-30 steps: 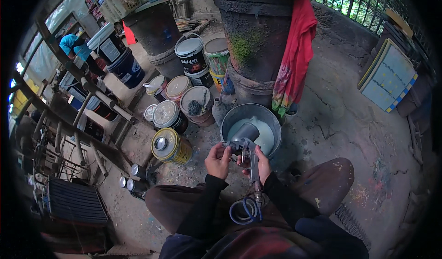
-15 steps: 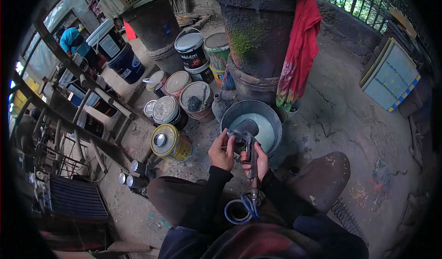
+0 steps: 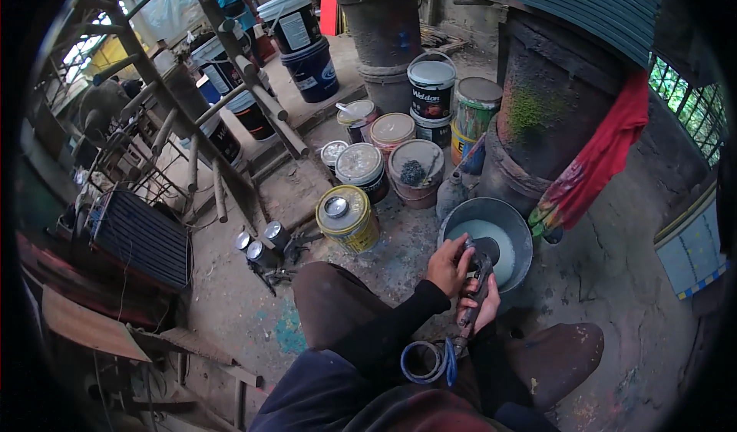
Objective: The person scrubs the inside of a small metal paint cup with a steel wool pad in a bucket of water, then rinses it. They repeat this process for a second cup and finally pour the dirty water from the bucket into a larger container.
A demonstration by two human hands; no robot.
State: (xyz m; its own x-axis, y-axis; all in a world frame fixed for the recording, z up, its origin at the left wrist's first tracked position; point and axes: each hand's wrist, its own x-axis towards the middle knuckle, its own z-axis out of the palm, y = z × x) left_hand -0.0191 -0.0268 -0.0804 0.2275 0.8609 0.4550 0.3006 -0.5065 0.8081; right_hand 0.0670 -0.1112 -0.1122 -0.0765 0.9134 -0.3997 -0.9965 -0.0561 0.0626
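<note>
A dark spray gun [image 3: 474, 296] with a dark cylindrical cup [image 3: 487, 249] is held low in front of me. My right hand [image 3: 485, 309] is wrapped round its handle. At its upper end, my left hand [image 3: 447, 268] has its fingers closed on the gun's head. A coiled blue hose [image 3: 444, 364] hangs from a metal fitting under the handle. Just beyond the gun stands a grey bucket [image 3: 524, 236] with pale, milky green liquid [image 3: 503, 232] inside. The cup overlaps the bucket in view; I cannot tell whether it touches the liquid.
Left of the bucket are a grey bottle [image 3: 451, 194], a yellow can [image 3: 355, 232] and several lidded paint pails [image 3: 415, 172]. Small cup-topped spray guns [image 3: 265, 254] lie farther left. A wooden rack [image 3: 230, 182] rises beyond them. Red cloth [image 3: 603, 163] hangs off a large dark drum [image 3: 549, 109].
The view has turned left, so everything sits farther right in it. Both hands still hold the spray gun, and my left hand is now closer to my right hand.
</note>
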